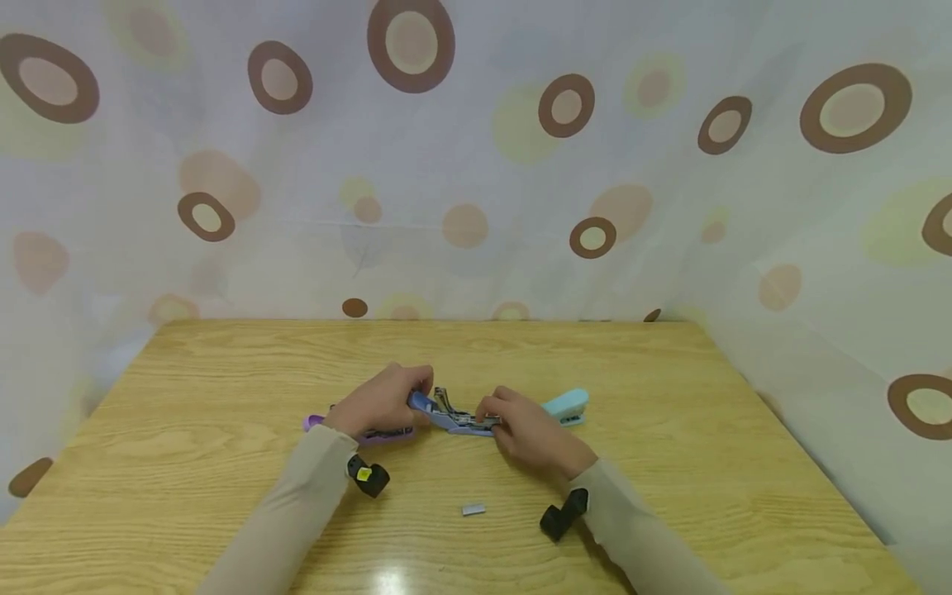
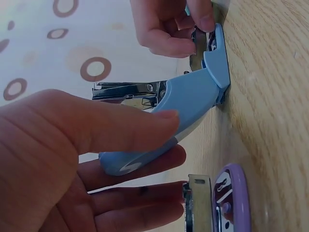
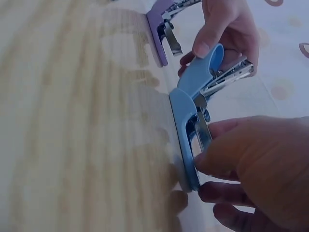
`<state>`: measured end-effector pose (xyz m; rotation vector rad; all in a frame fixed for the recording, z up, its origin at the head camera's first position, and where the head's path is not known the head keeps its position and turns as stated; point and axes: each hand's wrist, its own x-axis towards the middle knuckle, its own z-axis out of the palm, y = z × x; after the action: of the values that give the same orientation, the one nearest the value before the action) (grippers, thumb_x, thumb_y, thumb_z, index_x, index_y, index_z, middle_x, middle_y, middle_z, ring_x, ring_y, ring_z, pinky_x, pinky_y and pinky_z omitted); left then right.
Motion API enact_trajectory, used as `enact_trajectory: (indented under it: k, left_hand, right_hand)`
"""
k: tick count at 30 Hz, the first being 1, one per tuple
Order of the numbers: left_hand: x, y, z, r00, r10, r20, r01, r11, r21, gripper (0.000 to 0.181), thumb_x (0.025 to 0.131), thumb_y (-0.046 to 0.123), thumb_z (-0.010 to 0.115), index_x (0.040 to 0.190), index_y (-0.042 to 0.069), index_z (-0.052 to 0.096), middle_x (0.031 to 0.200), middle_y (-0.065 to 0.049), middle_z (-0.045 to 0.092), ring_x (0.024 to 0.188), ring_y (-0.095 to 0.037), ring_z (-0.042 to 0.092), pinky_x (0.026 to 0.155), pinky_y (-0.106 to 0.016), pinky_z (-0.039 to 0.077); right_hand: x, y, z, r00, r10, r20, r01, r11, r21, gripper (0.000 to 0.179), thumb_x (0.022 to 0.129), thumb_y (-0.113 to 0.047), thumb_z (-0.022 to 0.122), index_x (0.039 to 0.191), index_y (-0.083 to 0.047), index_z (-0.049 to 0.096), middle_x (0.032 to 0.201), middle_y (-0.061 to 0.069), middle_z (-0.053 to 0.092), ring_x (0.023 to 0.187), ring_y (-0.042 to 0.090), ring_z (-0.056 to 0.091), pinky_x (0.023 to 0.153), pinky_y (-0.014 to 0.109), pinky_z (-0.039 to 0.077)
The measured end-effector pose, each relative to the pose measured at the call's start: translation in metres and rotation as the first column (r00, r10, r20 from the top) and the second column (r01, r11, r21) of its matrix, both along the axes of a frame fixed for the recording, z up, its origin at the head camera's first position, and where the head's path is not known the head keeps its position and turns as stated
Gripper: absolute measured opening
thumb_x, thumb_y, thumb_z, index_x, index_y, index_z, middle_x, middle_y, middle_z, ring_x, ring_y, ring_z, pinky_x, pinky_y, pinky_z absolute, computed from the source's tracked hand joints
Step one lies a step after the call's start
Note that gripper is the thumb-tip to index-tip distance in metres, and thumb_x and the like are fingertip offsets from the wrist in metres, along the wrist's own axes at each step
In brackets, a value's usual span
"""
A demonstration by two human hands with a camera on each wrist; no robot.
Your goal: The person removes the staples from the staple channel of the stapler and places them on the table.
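Observation:
A blue stapler [image 2: 193,94] stands swung wide open on the table, its cover tipped back to the left and its metal parts [image 3: 229,77] exposed. My left hand [image 1: 383,401] pinches the end of that cover between thumb and fingers. At the other end, my right hand [image 1: 535,434] grips the front of the base and the metal rail, thumb and fingers on either side. Behind and below my left hand lies a purple stapler [image 2: 245,203], also opened up. A light teal stapler [image 1: 568,403] sits just beyond my right hand, partly hidden by it.
A small grey strip of staples [image 1: 473,510] lies on the wooden table [image 1: 223,496] in front of the hands. A patterned curtain [image 1: 476,165] hangs along the table's back and sides.

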<state>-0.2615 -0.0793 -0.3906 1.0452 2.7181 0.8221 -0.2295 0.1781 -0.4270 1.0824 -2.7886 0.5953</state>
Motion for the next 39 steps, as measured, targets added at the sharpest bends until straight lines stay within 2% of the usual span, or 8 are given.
enact_trajectory:
  k: [4,9,17,26,31,35,39]
  left_hand:
    - [0.001,-0.001,0.001,1.000,0.006,-0.003,-0.006,1.000,-0.007,0.026,0.079,0.011,0.078,0.084,0.012,0.052,0.070,0.005,0.054,0.061,-0.009,0.043,0.059,-0.023,0.037]
    - [0.001,0.000,0.000,1.000,0.018,-0.003,-0.018,1.000,-0.009,0.027,0.079,0.012,0.078,0.084,0.012,0.052,0.070,0.005,0.054,0.060,-0.009,0.043,0.058,-0.023,0.037]
    - [0.003,0.003,0.001,1.000,0.027,0.006,-0.027,0.999,-0.018,0.025,0.080,0.011,0.076,0.084,0.013,0.051,0.068,0.005,0.054,0.057,-0.008,0.041,0.056,-0.023,0.035]
    - [0.007,0.007,0.003,0.999,0.038,0.000,-0.038,0.999,-0.004,0.027,0.075,0.006,0.077,0.081,0.012,0.051,0.067,0.005,0.054,0.059,-0.009,0.042,0.056,-0.023,0.036]
    - [0.009,0.006,0.004,0.999,0.043,-0.004,-0.044,0.999,-0.021,0.027,0.075,0.005,0.076,0.081,0.011,0.051,0.067,0.004,0.052,0.060,-0.010,0.042,0.057,-0.024,0.036]
    - [0.009,0.006,0.005,0.999,0.050,-0.005,-0.050,0.998,-0.036,0.028,0.077,0.005,0.076,0.081,0.011,0.049,0.070,0.001,0.049,0.062,-0.012,0.040,0.060,-0.026,0.036]
    - [0.009,0.006,0.007,0.998,0.059,0.001,-0.059,0.997,-0.040,0.028,0.078,0.005,0.076,0.082,0.012,0.049,0.071,0.000,0.049,0.063,-0.013,0.041,0.061,-0.028,0.037]
  right_hand:
    - [-0.006,0.000,0.002,0.998,0.052,0.034,-0.052,0.999,0.001,0.027,0.085,0.006,0.052,0.100,-0.015,0.062,0.089,0.000,0.055,0.070,0.008,0.043,0.066,0.023,0.041]
    - [-0.017,-0.004,0.005,0.987,0.154,0.043,-0.153,0.988,-0.023,0.028,0.076,0.010,0.052,0.092,-0.012,0.058,0.082,0.002,0.052,0.065,0.008,0.038,0.061,0.021,0.037]
    - [-0.027,-0.005,0.000,0.975,0.221,0.023,-0.221,0.975,-0.015,0.023,0.066,0.005,0.053,0.082,-0.012,0.051,0.076,0.000,0.044,0.065,0.006,0.034,0.060,0.019,0.030]
    - [-0.026,-0.004,-0.006,0.969,0.237,-0.076,-0.239,0.971,-0.020,0.021,0.065,0.000,0.054,0.079,-0.014,0.047,0.076,-0.005,0.040,0.066,0.006,0.034,0.061,0.020,0.031]
    - [-0.025,-0.001,-0.011,0.974,0.198,-0.112,-0.209,0.973,-0.102,0.022,0.065,0.000,0.054,0.078,-0.014,0.044,0.074,-0.005,0.040,0.066,0.006,0.035,0.061,0.020,0.030]
    - [-0.025,0.004,-0.013,0.975,0.169,-0.146,-0.198,0.958,-0.208,0.020,0.071,0.003,0.055,0.076,-0.011,0.042,0.072,-0.001,0.042,0.065,0.009,0.036,0.061,0.022,0.031]
    - [-0.022,0.008,-0.010,0.977,0.149,-0.150,-0.185,0.946,-0.265,0.020,0.076,0.004,0.058,0.075,-0.011,0.045,0.072,-0.003,0.046,0.066,0.008,0.040,0.060,0.022,0.035]
